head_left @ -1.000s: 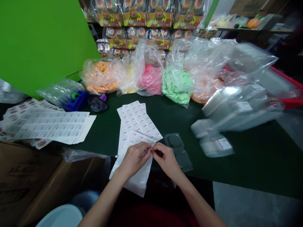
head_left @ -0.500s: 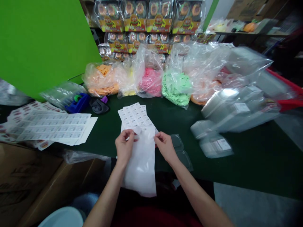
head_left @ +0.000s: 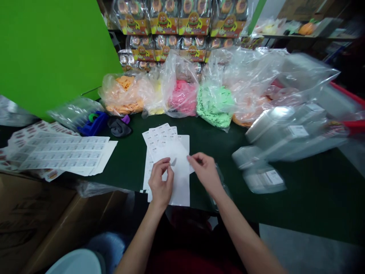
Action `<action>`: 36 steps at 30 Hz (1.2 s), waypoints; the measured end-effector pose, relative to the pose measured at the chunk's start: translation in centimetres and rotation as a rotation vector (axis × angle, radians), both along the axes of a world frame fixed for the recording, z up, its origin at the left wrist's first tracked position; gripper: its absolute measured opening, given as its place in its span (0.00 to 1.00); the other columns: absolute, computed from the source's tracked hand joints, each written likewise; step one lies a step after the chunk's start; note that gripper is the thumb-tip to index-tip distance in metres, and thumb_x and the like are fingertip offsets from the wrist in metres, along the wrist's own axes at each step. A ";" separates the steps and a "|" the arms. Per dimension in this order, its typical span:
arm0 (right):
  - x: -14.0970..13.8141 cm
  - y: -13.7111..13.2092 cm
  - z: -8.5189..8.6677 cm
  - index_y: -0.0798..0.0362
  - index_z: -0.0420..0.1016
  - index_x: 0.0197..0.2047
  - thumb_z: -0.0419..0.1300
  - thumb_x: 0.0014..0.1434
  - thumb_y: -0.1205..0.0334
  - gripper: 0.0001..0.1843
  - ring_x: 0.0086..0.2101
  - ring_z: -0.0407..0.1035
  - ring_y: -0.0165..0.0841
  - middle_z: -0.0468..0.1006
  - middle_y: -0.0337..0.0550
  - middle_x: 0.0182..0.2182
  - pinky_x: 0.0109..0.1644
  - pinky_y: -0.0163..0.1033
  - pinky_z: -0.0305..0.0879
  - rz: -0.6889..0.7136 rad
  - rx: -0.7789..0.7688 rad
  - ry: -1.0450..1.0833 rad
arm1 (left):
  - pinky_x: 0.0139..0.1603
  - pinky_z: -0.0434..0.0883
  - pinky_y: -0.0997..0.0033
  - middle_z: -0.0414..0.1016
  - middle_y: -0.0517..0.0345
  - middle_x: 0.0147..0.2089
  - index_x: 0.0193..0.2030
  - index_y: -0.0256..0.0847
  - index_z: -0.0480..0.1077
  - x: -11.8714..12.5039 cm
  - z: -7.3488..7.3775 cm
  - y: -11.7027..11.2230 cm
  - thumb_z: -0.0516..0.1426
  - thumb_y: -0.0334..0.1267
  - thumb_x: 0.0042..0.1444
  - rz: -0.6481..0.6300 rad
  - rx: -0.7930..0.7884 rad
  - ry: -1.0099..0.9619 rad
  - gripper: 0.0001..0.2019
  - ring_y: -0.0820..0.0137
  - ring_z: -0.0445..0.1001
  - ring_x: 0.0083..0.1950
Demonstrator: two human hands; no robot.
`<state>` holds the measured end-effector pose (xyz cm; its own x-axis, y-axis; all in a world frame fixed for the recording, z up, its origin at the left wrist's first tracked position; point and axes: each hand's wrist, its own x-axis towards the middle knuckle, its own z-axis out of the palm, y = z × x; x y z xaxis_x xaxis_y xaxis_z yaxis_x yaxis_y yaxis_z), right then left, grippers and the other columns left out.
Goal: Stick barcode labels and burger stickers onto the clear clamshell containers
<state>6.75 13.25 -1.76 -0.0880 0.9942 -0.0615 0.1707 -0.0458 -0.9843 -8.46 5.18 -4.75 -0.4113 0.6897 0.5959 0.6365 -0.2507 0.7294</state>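
Note:
Over the front of the table, my left hand is closed in a pinch on a small curled white label. To its right my right hand has thumb and forefinger pinched at the edge of a thin white sheet. A blank white sheet lies flat beneath my hands, its near edge by the table's front edge. Beyond my fingers, printed label sheets overlap in a loose fan. My right forearm partly hides a clear plastic clamshell box.
Bags of orange, pink and green pieces line the back. Clear boxes pile up at right. More printed sheets and a blue tape dispenser are at left. Packaged burger toys stand behind.
The white sheet that hung between my hands past the table edge now lies on the table. My left hand has shifted right and slightly nearer, with the curled label now visible at its fingertips.

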 end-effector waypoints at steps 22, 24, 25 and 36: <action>12.0 -5.6 -0.7 0.48 0.84 0.55 0.65 0.66 0.49 0.19 0.48 0.78 0.43 0.86 0.48 0.47 0.58 0.52 0.72 -0.033 0.047 0.030 | 0.46 0.74 0.68 0.79 0.53 0.46 0.38 0.43 0.78 2.9 5.8 -0.9 0.63 0.41 0.66 -0.214 -0.219 -0.190 0.07 0.65 0.77 0.47; 13.8 -6.6 -1.8 0.47 0.86 0.51 0.66 0.65 0.51 0.15 0.53 0.77 0.47 0.85 0.49 0.51 0.62 0.57 0.70 -0.041 0.127 -0.118 | 0.44 0.74 0.69 0.79 0.54 0.45 0.38 0.43 0.80 2.5 5.8 -0.9 0.65 0.42 0.64 -0.154 -0.234 -0.247 0.07 0.66 0.77 0.45; 14.3 -7.3 -2.3 0.45 0.86 0.51 0.66 0.64 0.52 0.14 0.55 0.76 0.48 0.84 0.49 0.53 0.64 0.59 0.69 -0.013 0.140 -0.170 | 0.42 0.74 0.70 0.79 0.55 0.42 0.38 0.43 0.80 2.4 5.8 -1.0 0.65 0.43 0.63 -0.144 -0.260 -0.277 0.07 0.67 0.77 0.42; 13.3 -12.8 -4.3 0.47 0.82 0.55 0.60 0.70 0.49 0.17 0.52 0.76 0.45 0.80 0.52 0.55 0.55 0.51 0.73 -0.250 0.010 -0.096 | 0.42 0.77 0.70 0.80 0.61 0.34 0.69 0.46 0.71 9.8 2.0 -3.8 0.66 0.45 0.62 -0.389 -0.602 -0.549 0.29 0.70 0.78 0.35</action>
<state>20.06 0.48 -6.08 0.1664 0.9849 -0.0475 0.2474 -0.0883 -0.9649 1.33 1.36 -2.75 -0.2041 0.9712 -0.1226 0.1101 0.1472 0.9830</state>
